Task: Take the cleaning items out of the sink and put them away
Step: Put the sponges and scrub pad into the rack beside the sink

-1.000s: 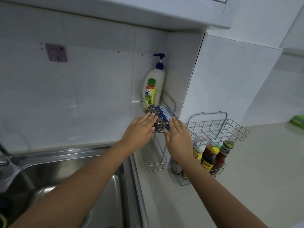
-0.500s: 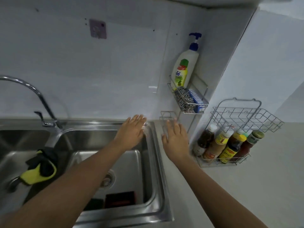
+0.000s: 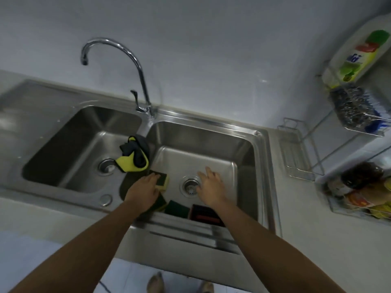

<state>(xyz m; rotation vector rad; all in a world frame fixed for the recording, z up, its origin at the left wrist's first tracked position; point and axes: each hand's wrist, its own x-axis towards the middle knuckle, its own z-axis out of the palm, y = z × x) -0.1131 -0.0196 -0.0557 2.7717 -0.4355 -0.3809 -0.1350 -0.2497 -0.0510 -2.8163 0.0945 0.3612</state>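
Note:
In the right basin of the steel double sink lies a yellow sponge with a green top; my left hand is down on its near end, fingers wrapped on it. A second sponge shows under that wrist. A green pad and a dark red-black block rest against the basin's near wall. My right hand hovers over the drain, fingers apart, holding nothing. A yellow-and-dark cloth hangs over the divider between the basins.
The tap arches above the divider. At the right wall a wire rack holds steel wool, a blue brush and a dish soap bottle. Its lower shelf sits beside the sink. A basket of sauce bottles stands further right.
Both hands left the wall rack and came down into the right basin. My left hand has settled on the yellow-green sponge. The view swung left and down over the sink.

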